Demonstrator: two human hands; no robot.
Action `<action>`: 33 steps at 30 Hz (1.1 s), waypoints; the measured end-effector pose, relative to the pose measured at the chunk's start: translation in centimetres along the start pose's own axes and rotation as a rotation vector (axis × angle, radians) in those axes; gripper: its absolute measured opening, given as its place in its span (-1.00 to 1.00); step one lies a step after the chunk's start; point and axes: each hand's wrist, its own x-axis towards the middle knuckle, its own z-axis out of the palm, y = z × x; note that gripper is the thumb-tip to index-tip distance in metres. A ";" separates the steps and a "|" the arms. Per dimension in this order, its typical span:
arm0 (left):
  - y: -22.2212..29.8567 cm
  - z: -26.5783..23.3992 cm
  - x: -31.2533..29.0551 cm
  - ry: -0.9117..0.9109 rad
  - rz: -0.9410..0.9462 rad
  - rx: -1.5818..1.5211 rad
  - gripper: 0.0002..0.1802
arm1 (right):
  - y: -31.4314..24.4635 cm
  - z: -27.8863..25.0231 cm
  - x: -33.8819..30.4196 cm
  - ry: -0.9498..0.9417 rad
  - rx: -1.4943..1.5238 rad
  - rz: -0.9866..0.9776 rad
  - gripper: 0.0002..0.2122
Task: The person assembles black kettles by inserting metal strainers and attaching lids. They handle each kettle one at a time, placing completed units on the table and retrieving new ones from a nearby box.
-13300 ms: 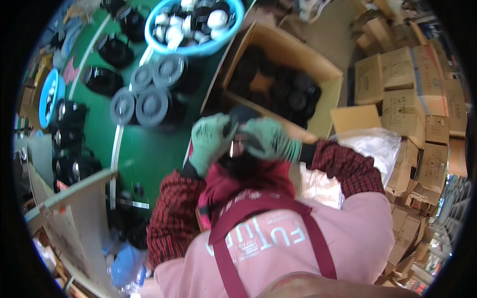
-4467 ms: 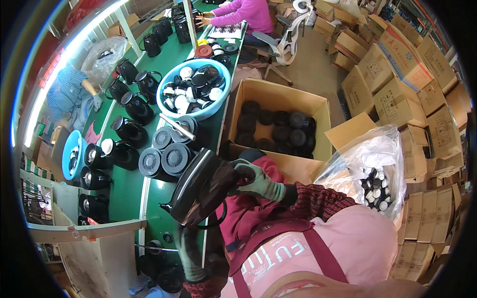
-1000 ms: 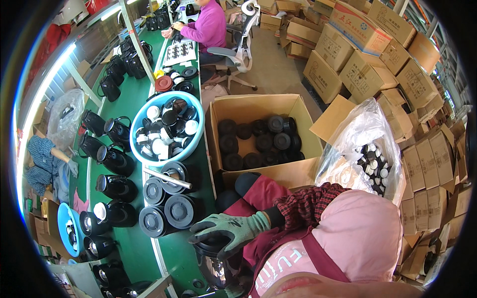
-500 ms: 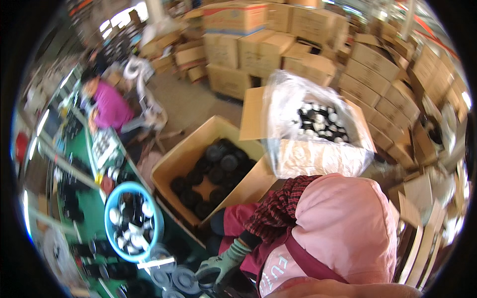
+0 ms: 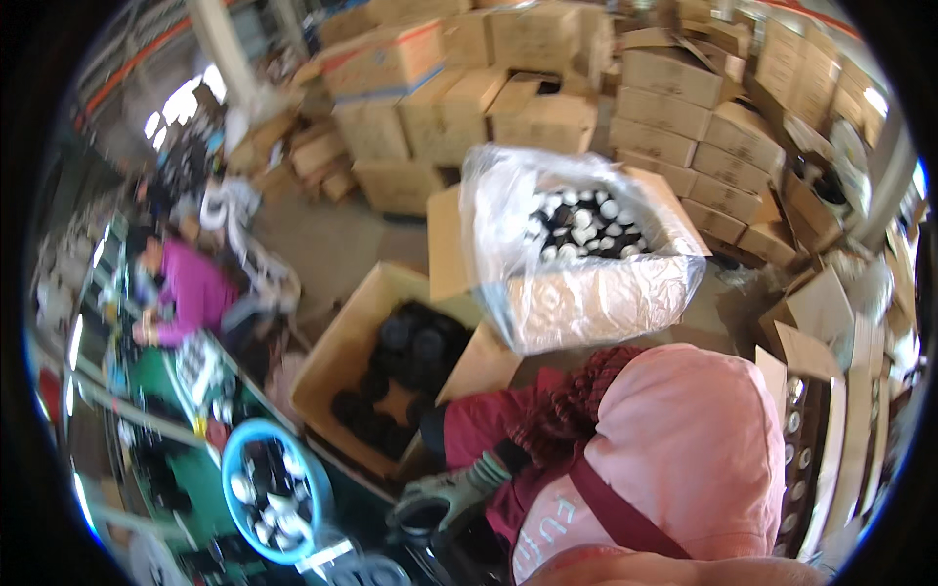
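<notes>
My right hand [image 5: 451,495], in a grey-green glove with a dark cuff, reaches in from the right above the green bench. Its fingers curl round a black, round part [image 5: 422,516], partly hidden by the glove. Just below and left of it lie clear, round discs [image 5: 376,571], cut off by the lower edge. A blue basin [image 5: 231,495] of black and white, cap-like pieces [image 5: 272,503] stands to the left. Beyond the hand, an open carton [image 5: 327,356] contains black, round parts [image 5: 415,342]. My left hand is out of view.
A plastic-lined carton [image 5: 596,308] full of black and white pieces stands behind the nearer box. A co-worker in purple [image 5: 195,288] sits farther along the bench at left. Stacked cartons [image 5: 669,98] fill the back, and more open boxes [image 5: 801,347] stand at right.
The view has swung, so the basin and bench appear lower. My right hand has drawn back from the clear discs toward the carton of black parts, fingers still curled.
</notes>
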 end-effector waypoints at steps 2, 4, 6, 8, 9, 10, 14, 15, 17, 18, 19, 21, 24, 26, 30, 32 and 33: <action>-0.6 -1.4 -3.3 0.067 -0.018 0.032 -0.49 | -1.2 -0.3 0.0 0.007 0.114 -0.153 -0.20; -2.3 -2.6 -7.7 0.144 -0.038 0.076 -0.50 | -2.0 -0.4 -0.6 -0.048 0.107 0.027 -0.18; -5.1 -3.4 -12.8 0.209 -0.050 0.167 -0.50 | -2.6 -0.3 -1.0 -0.047 0.599 -0.030 -0.21; -7.9 -3.6 -17.4 0.220 -0.018 0.343 -0.50 | -2.8 -0.7 -1.0 -0.119 0.289 -0.086 -0.19; -9.0 -3.3 -19.3 0.214 0.011 0.474 -0.50 | -2.8 -0.9 -0.8 -0.122 0.320 -0.093 -0.18; -9.8 -3.1 -20.3 0.188 0.120 0.665 -0.50 | -2.9 -1.0 -0.7 -0.162 0.382 -0.089 -0.18; -9.1 -0.9 -23.2 0.448 0.029 0.124 -0.53 | -3.4 -0.3 -0.5 -0.342 0.577 0.104 -0.07; -8.0 -0.5 -23.6 0.511 0.025 -0.018 -0.49 | -3.6 0.0 -0.6 -0.373 0.595 0.126 -0.09; -5.5 -0.2 -23.6 0.565 0.036 -0.144 -0.41 | -3.8 0.6 -0.9 -0.328 0.730 0.197 -0.14; -4.3 -0.6 -23.7 0.567 0.059 -0.180 -0.36 | -3.8 0.7 -1.0 -0.347 0.780 0.188 -0.15; -3.2 -1.0 -23.6 0.566 0.093 -0.212 -0.32 | -3.6 0.6 -1.1 -0.383 0.787 0.263 -0.18; -1.2 -1.5 -23.7 0.573 0.137 -0.248 -0.23 | -3.1 0.2 -1.1 -0.411 0.805 0.442 -0.24; 0.5 -0.3 -23.6 0.637 0.096 -0.191 -0.29 | -2.4 -1.1 -1.0 -0.579 0.795 0.547 -0.36; 1.0 1.2 -22.9 0.682 0.036 -0.195 -0.33 | -2.3 -1.8 -1.3 -0.597 0.714 0.381 -0.31; 1.5 1.9 -20.4 0.739 0.041 -0.273 -0.40 | -2.8 -2.7 -1.8 -0.407 0.767 0.344 -0.29; 2.1 1.1 -19.3 0.751 0.009 0.185 -0.45 | -2.5 -3.3 -1.7 -0.447 0.787 0.615 -0.32; 2.8 0.5 -19.3 0.696 0.130 0.538 -0.39 | -2.3 -3.8 -1.7 -0.478 0.821 0.774 -0.34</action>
